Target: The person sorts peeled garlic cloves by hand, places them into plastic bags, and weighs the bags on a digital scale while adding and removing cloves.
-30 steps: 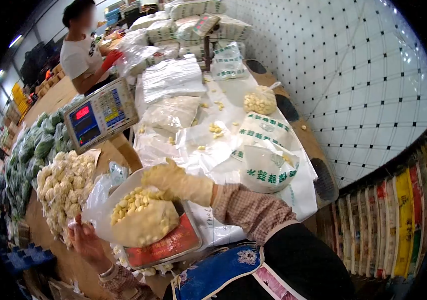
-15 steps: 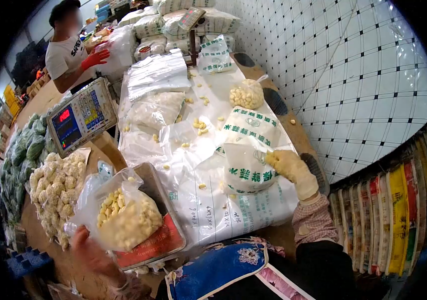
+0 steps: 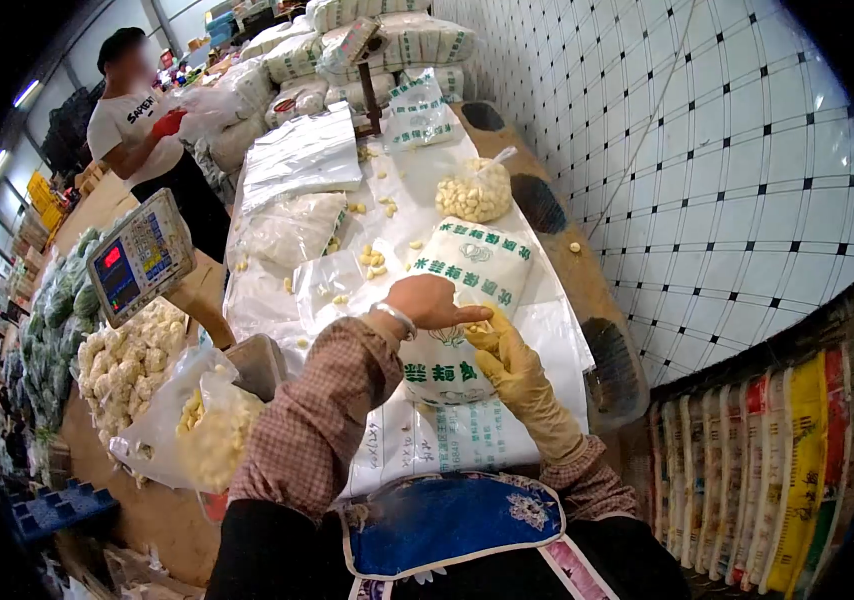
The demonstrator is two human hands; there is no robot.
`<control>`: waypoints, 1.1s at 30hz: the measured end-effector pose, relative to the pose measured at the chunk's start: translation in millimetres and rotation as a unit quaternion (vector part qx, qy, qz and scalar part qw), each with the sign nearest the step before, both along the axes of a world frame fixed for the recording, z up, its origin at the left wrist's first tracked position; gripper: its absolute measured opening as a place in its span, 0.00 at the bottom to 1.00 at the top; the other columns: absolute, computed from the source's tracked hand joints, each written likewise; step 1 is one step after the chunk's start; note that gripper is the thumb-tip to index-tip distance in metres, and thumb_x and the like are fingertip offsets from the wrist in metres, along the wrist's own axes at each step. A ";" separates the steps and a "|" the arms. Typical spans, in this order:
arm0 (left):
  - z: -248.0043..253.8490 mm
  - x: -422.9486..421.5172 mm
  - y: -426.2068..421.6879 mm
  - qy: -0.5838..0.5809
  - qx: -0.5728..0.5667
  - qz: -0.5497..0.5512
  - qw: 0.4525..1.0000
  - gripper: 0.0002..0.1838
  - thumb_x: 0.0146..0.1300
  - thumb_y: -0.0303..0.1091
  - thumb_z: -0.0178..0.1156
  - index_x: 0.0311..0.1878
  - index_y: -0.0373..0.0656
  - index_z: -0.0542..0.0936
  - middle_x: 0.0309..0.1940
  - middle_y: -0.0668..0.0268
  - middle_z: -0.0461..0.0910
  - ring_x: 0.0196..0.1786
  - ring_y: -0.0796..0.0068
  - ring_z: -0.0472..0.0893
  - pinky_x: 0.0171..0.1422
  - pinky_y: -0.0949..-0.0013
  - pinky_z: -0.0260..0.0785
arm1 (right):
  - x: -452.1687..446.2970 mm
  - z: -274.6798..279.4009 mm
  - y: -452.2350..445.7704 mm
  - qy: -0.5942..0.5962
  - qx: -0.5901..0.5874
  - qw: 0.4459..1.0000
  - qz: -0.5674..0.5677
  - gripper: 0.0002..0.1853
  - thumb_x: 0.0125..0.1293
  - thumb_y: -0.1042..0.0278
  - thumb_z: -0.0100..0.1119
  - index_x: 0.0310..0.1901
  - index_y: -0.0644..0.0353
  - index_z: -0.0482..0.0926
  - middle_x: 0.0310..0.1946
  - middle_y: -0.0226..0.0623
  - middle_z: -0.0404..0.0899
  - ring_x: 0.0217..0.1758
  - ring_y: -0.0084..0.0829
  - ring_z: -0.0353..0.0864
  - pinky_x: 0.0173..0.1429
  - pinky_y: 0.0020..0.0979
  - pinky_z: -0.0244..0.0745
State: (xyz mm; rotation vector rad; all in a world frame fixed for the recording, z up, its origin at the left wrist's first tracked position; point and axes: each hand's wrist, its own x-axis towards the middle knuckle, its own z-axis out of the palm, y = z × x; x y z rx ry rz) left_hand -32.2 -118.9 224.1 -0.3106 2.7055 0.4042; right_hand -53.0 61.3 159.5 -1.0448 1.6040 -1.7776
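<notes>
A white plastic bag with green print (image 3: 439, 372) lies on the table right in front of me. My left hand (image 3: 425, 302), bare with a bracelet at the wrist, reaches across to its upper edge, fingers closed at the bag. My right hand (image 3: 509, 365), in a yellowish rubber glove, has its fingers bent on the same bag's upper right edge. Both sets of fingertips meet there, and the exact grip is partly hidden. Behind lies another printed bag (image 3: 482, 262). To the left, a clear bag of peeled garlic cloves (image 3: 217, 425) rests on a scale, partly behind my left sleeve.
A scale display (image 3: 137, 255) stands at left beside netted garlic bulbs (image 3: 125, 365). Loose cloves (image 3: 372, 262) and a tied bag of cloves (image 3: 474, 190) lie on the table. A person (image 3: 132, 130) with red gloves stands at far left. Stacked crates (image 3: 747, 470) are at right.
My left hand has moved from beside the clove bag on the scale across to the printed bag, joining my right hand. My right hand has shifted slightly left. The co-worker's hands have moved.
</notes>
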 end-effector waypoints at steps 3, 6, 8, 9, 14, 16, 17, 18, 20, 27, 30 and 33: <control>-6.8 -14.5 15.0 -0.024 -0.056 -0.003 0.998 0.38 0.46 0.70 0.48 0.28 0.37 0.80 0.29 0.54 0.79 0.33 0.59 0.79 0.37 0.62 0.70 | -3.2 -21.5 0.9 -0.077 -0.014 0.997 -0.017 0.27 0.61 0.77 0.46 0.62 0.67 0.51 0.46 0.44 0.72 0.48 0.25 0.71 0.52 0.24 0.65; -14.0 -21.1 22.6 -0.032 -0.127 -0.022 0.991 0.31 0.41 0.63 0.59 0.29 0.39 0.81 0.29 0.57 0.80 0.34 0.60 0.79 0.37 0.64 0.72 | -8.9 -15.9 0.6 -0.097 0.071 0.992 -0.044 0.26 0.60 0.72 0.50 0.59 0.66 0.55 0.42 0.44 0.74 0.44 0.27 0.73 0.46 0.25 0.68; -26.8 -23.2 19.5 -0.073 -0.151 -0.033 0.985 0.23 0.40 0.54 0.63 0.30 0.42 0.81 0.29 0.58 0.80 0.34 0.60 0.80 0.37 0.63 0.72 | -8.6 7.7 1.5 -0.079 0.148 0.985 -0.046 0.24 0.60 0.69 0.52 0.57 0.65 0.60 0.39 0.44 0.76 0.42 0.29 0.75 0.43 0.26 0.69; -25.5 -23.7 19.4 -0.098 -0.141 -0.032 0.985 0.20 0.40 0.50 0.63 0.30 0.43 0.82 0.29 0.58 0.80 0.34 0.60 0.80 0.38 0.63 0.72 | -9.9 26.5 -0.6 0.014 0.232 0.973 -0.008 0.21 0.59 0.65 0.52 0.53 0.63 0.65 0.37 0.44 0.77 0.40 0.33 0.76 0.41 0.28 0.69; -15.0 -16.8 15.1 -0.065 -0.149 -0.007 0.987 0.15 0.42 0.44 0.60 0.28 0.41 0.81 0.29 0.55 0.79 0.35 0.57 0.79 0.37 0.61 0.72 | -12.8 -3.1 -31.2 0.210 0.261 0.942 0.034 0.14 0.59 0.59 0.52 0.41 0.59 0.74 0.33 0.46 0.77 0.37 0.42 0.76 0.40 0.34 0.70; -12.8 -14.1 11.8 -0.072 -0.136 0.032 0.988 0.13 0.43 0.38 0.57 0.30 0.40 0.80 0.30 0.54 0.79 0.34 0.56 0.79 0.37 0.61 0.72 | -9.2 -14.9 -39.7 0.256 0.182 0.949 0.029 0.12 0.60 0.60 0.51 0.40 0.59 0.75 0.31 0.46 0.77 0.35 0.43 0.76 0.38 0.35 0.71; -16.9 -11.6 10.5 -0.045 -0.136 0.044 0.989 0.12 0.43 0.36 0.56 0.30 0.40 0.80 0.31 0.54 0.79 0.34 0.55 0.79 0.37 0.61 0.72 | -8.7 -19.4 -38.6 0.292 0.171 0.941 0.010 0.11 0.59 0.61 0.51 0.39 0.58 0.75 0.29 0.44 0.77 0.33 0.43 0.77 0.36 0.35 0.71; -18.1 -10.5 9.0 -0.018 -0.137 0.056 0.989 0.12 0.43 0.34 0.55 0.31 0.39 0.80 0.31 0.53 0.79 0.34 0.55 0.79 0.38 0.61 0.72 | -8.4 -12.7 -39.0 0.327 0.159 0.931 -0.010 0.10 0.59 0.62 0.51 0.38 0.57 0.75 0.27 0.42 0.77 0.31 0.43 0.77 0.35 0.36 0.72; -18.8 -14.0 1.3 -0.023 -0.132 0.066 0.989 0.10 0.43 0.31 0.53 0.30 0.39 0.80 0.30 0.54 0.79 0.34 0.54 0.79 0.38 0.60 0.72 | -9.5 0.2 -34.6 0.417 0.088 0.903 0.062 0.08 0.54 0.65 0.51 0.36 0.55 0.75 0.25 0.41 0.75 0.29 0.41 0.77 0.32 0.36 0.72; -19.8 -5.4 -51.6 0.031 -0.157 0.103 0.982 0.26 0.53 0.54 0.51 0.29 0.34 0.79 0.28 0.51 0.78 0.36 0.54 0.78 0.43 0.60 0.69 | 6.1 -19.0 -21.5 0.551 0.008 0.828 0.099 0.03 0.47 0.67 0.52 0.22 0.52 0.74 0.19 0.36 0.72 0.20 0.36 0.75 0.21 0.33 0.69; 11.9 -0.2 -29.3 -0.070 -0.150 0.092 0.982 0.44 0.45 0.75 0.44 0.26 0.33 0.79 0.28 0.51 0.78 0.32 0.56 0.79 0.39 0.59 0.70 | 2.1 -20.3 -22.2 0.585 0.014 0.806 0.091 0.06 0.50 0.64 0.52 0.25 0.56 0.73 0.18 0.36 0.71 0.20 0.35 0.74 0.20 0.32 0.68; 7.1 20.0 -8.8 -0.111 -0.217 0.026 0.970 0.32 0.44 0.66 0.54 0.26 0.40 0.81 0.25 0.56 0.79 0.31 0.60 0.79 0.35 0.60 0.71 | 5.7 -15.4 -21.3 0.591 -0.004 0.804 0.074 0.09 0.53 0.62 0.53 0.27 0.59 0.72 0.18 0.36 0.71 0.20 0.34 0.75 0.21 0.32 0.68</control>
